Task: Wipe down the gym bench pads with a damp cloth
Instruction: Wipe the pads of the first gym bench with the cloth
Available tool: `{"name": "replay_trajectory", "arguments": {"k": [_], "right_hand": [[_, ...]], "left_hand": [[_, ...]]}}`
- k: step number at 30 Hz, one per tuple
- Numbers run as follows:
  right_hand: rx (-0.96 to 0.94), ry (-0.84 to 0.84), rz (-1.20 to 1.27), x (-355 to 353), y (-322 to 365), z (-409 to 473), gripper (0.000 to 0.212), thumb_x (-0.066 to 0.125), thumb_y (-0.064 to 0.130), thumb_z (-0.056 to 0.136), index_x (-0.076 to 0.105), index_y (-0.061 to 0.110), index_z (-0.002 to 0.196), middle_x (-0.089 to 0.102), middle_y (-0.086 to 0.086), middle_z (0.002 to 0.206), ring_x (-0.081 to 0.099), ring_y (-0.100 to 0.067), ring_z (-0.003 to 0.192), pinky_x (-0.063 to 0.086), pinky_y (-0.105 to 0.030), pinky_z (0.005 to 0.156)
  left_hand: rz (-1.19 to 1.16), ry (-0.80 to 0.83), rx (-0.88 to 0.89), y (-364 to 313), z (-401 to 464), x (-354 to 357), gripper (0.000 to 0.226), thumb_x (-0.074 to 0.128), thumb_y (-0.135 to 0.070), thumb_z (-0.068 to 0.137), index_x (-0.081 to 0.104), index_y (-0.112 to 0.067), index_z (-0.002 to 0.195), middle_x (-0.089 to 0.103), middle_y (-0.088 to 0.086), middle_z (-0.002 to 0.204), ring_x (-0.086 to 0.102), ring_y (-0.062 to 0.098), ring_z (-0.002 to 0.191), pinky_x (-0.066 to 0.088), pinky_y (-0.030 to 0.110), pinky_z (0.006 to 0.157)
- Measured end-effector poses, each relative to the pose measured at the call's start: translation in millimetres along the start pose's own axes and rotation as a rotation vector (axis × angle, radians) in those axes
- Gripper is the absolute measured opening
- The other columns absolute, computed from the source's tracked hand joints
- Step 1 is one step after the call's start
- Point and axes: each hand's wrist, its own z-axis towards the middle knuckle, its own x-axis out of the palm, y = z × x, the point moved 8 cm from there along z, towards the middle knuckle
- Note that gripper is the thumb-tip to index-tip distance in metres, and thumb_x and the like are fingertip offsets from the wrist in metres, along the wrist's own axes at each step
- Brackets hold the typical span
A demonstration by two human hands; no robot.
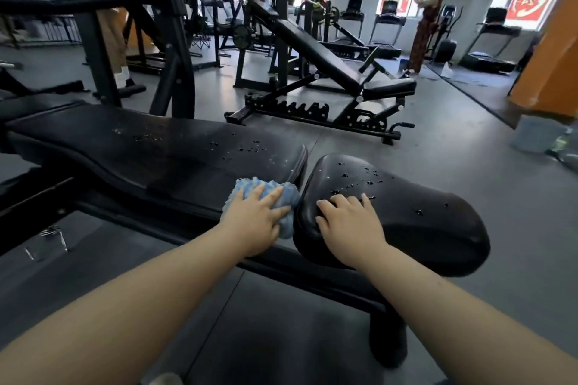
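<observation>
Fluffy blue microfibre cloth (266,197) sits at the near right end of the long black padded back pad (150,150), right at the gap before the seat. Your left hand (255,222) presses down on it, fingers spread and slightly bent over the top, with the cloth bulging out around them; whether the fingers actually clutch the fabric, you cannot tell from here. Your right hand (347,228) lies flat on the near left corner of the rounded black vinyl seat pad (406,219), fingers relaxed, grasping nothing.

Water droplets (359,180) bead on the seat pad just beyond your right fingertips. More droplets are scattered over the far right part of the back pad.

Both pads ride on a black steel bench frame (312,278) over grey rubber flooring (438,141). Beyond stands a black adjustable incline bench (322,62). Treadmills (386,31) line the far windows, and a person in an orange patterned outfit (425,28) stands near them.
</observation>
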Motion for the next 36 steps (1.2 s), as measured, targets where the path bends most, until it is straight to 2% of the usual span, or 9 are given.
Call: {"name": "replay_trajectory", "arguments": {"k": [8, 12, 16, 18, 20, 24, 29, 33, 36], "right_hand": [[-0.074, -0.017, 0.018, -6.4, -10.8, 6.8, 0.035, 0.031, 0.034, 0.100, 0.049, 0.025, 0.130, 0.052, 0.000, 0.125, 0.045, -0.026, 0.115, 0.009, -0.047, 0.115], [-0.106, -0.122, 0.050, -8.7, -15.2, 20.3, 0.030, 0.041, 0.023, 0.090, 0.066, 0.028, 0.107, 0.063, 0.001, 0.100, 0.058, -0.027, 0.094, 0.024, -0.052, 0.110], [-0.103, -0.033, 0.069, -6.5, -21.6, 35.8, 0.034, 0.034, 0.026, 0.096, 0.057, 0.030, 0.121, 0.054, 0.005, 0.120, 0.048, -0.024, 0.111, 0.007, -0.048, 0.115], [-0.117, -0.051, 0.075, -9.5, -24.4, 39.1, 0.036, 0.032, 0.026, 0.096, 0.057, 0.031, 0.122, 0.054, 0.005, 0.122, 0.047, -0.024, 0.112, 0.007, -0.046, 0.115], [-0.123, -0.065, 0.102, -8.3, -25.4, 38.0, 0.036, 0.034, 0.024, 0.093, 0.063, 0.030, 0.114, 0.059, 0.005, 0.114, 0.052, -0.026, 0.104, 0.017, -0.049, 0.113], [-0.125, -0.134, 0.060, -5.6, -25.7, 33.1, 0.028, 0.049, 0.024, 0.072, 0.073, 0.028, 0.085, 0.068, 0.004, 0.083, 0.062, -0.027, 0.074, 0.046, -0.053, 0.091], [-0.160, -0.066, 0.093, -2.5, -22.9, 23.0, 0.035, 0.041, 0.025, 0.095, 0.057, 0.028, 0.126, 0.058, 0.002, 0.126, 0.050, -0.030, 0.113, 0.021, -0.050, 0.110], [-0.135, -0.032, 0.101, -4.1, -21.2, 17.2, 0.040, 0.035, 0.027, 0.098, 0.045, 0.029, 0.137, 0.047, 0.004, 0.139, 0.041, -0.028, 0.125, 0.014, -0.049, 0.114], [-0.125, -0.004, 0.106, -2.3, -22.4, 13.8, 0.042, 0.031, 0.029, 0.100, 0.037, 0.032, 0.142, 0.040, 0.007, 0.145, 0.036, -0.024, 0.130, 0.010, -0.047, 0.115]], "left_hand": [[-0.126, 0.150, -0.111, 6.7, 91.6, -1.4, 0.056, 0.033, -0.029, 0.097, 0.012, -0.042, 0.147, -0.009, -0.005, 0.158, -0.005, 0.028, 0.145, 0.006, 0.052, 0.114], [-0.062, 0.169, -0.099, 3.4, 137.8, 0.4, 0.055, 0.036, -0.027, 0.095, 0.020, -0.042, 0.146, -0.010, -0.006, 0.158, -0.009, 0.029, 0.144, 0.002, 0.054, 0.115], [-0.041, 0.210, -0.053, 2.2, 172.6, 0.9, 0.054, 0.038, -0.022, 0.095, 0.026, -0.040, 0.145, -0.010, -0.007, 0.158, -0.012, 0.028, 0.144, 0.001, 0.054, 0.115], [-0.043, 0.226, -0.029, 3.3, 176.9, 1.2, 0.053, 0.037, -0.024, 0.095, 0.027, -0.039, 0.145, -0.010, -0.007, 0.158, -0.013, 0.027, 0.144, 0.002, 0.054, 0.115], [-0.043, 0.216, 0.003, 3.3, 171.3, 0.7, 0.050, 0.037, -0.028, 0.096, 0.029, -0.039, 0.144, -0.010, -0.005, 0.158, -0.013, 0.028, 0.144, 0.001, 0.053, 0.116], [-0.076, 0.167, 0.007, 3.0, 144.0, 0.9, 0.047, 0.038, -0.035, 0.096, 0.032, -0.036, 0.143, -0.010, 0.001, 0.158, -0.011, 0.029, 0.144, -0.001, 0.052, 0.115], [0.021, 0.162, 0.027, -1.1, 95.8, 1.9, 0.049, 0.041, -0.040, 0.094, 0.035, -0.034, 0.141, -0.012, 0.005, 0.158, -0.010, 0.031, 0.144, 0.003, 0.055, 0.114], [0.141, 0.097, 0.074, -10.8, 51.0, 5.2, 0.048, 0.048, -0.046, 0.089, 0.044, -0.032, 0.135, -0.010, 0.008, 0.158, -0.006, 0.037, 0.143, 0.013, 0.058, 0.112], [0.264, 0.070, 0.108, -15.6, 23.3, 10.0, 0.042, 0.046, -0.035, 0.093, 0.044, -0.034, 0.135, -0.008, 0.007, 0.158, -0.004, 0.039, 0.143, 0.014, 0.056, 0.112]]}}
